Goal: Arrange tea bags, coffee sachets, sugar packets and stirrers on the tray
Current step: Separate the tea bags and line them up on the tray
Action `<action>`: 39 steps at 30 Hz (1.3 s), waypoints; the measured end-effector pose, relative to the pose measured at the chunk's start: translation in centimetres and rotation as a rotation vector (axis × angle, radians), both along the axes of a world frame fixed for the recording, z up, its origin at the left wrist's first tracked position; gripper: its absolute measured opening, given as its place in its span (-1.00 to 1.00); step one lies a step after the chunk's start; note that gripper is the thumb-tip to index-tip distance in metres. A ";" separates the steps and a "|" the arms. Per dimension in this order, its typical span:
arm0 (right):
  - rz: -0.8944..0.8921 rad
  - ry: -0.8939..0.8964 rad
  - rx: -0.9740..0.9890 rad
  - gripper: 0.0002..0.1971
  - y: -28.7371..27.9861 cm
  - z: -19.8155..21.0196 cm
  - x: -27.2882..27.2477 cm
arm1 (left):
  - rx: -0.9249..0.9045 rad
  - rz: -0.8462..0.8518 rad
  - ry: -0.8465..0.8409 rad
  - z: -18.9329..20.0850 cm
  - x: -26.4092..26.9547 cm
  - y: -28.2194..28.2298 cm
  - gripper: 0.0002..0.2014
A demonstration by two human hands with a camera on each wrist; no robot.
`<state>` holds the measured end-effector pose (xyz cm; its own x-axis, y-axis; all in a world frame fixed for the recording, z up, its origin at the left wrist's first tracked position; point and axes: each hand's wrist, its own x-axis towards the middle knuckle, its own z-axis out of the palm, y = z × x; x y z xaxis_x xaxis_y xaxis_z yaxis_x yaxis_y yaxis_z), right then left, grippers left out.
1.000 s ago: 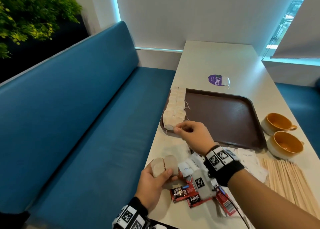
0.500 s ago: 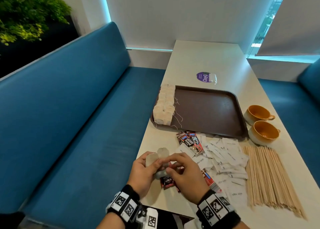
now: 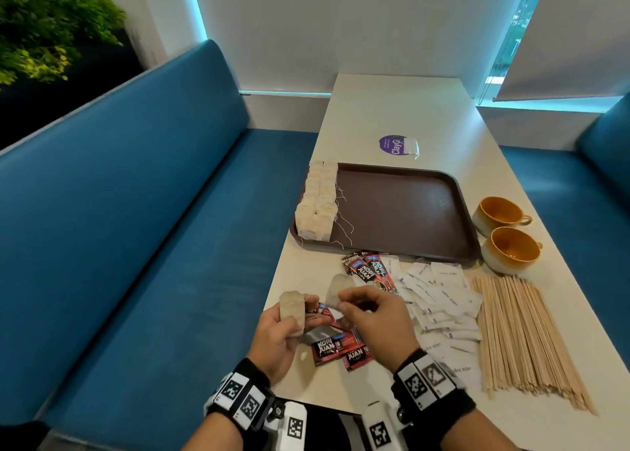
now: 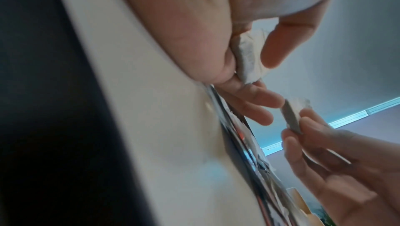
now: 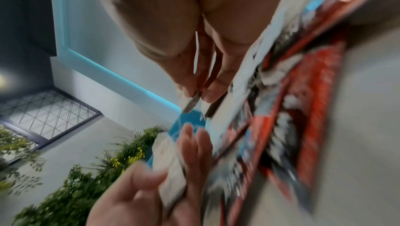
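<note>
1. The blue bench seat (image 3: 143, 246) runs along the left side of the white desk (image 3: 402, 109), with green foliage (image 3: 44, 24) above its backrest.
2. The brown tray (image 3: 402, 208) lies flat on the desk beyond both hands; 2 rows of pale tea bags (image 3: 317, 205) line its left edge, their strings trailing onto the tray floor.
3. A fan of wooden stirrers (image 3: 521, 334) lies on the desk to the right, beside a loose heap of white sugar packets (image 3: 439, 297).
4. 2 orange cups (image 3: 504, 235) stand just right of the tray, near the stirrers.
5. Red and black coffee sachets (image 3: 341, 346) lie on the desk under and between the hands; more of them (image 3: 368, 270) sit just in front of the tray.
6. The left hand (image 3: 279, 334) has its grip closed round 1 tea bag (image 3: 292, 310), thumb on its face and fingers behind; the bag stands upright, soft and beige.
7. The right hand (image 3: 375, 321) pinches a 2nd tea bag (image 3: 339, 288) by its lower edge between thumb and fingertips (image 4: 307, 123), held just above the sachets and near the left hand's bag, apart from it.
</note>
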<state>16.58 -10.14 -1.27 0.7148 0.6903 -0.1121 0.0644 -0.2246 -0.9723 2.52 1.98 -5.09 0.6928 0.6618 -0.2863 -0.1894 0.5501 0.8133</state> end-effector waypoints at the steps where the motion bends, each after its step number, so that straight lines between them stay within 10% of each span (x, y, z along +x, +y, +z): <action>1: -0.007 0.006 0.019 -0.89 0.3 0.8 0.7 | -0.002 0.009 0.000 0.0 0.0 0.1 -0.48; 7: -0.010 -0.148 -0.001 -0.87 4.9 4.1 7.2 | 0.077 0.043 0.061 -0.3 0.2 0.2 -0.75; 28: 0.260 -0.414 -0.456 -0.94 15.6 0.4 11.8 | 0.057 -0.007 0.043 -0.5 0.1 0.2 -0.60; 39: 0.054 -0.412 -0.388 -0.91 16.4 0.5 12.0 | 0.073 -0.014 0.030 -0.5 0.0 0.1 -0.63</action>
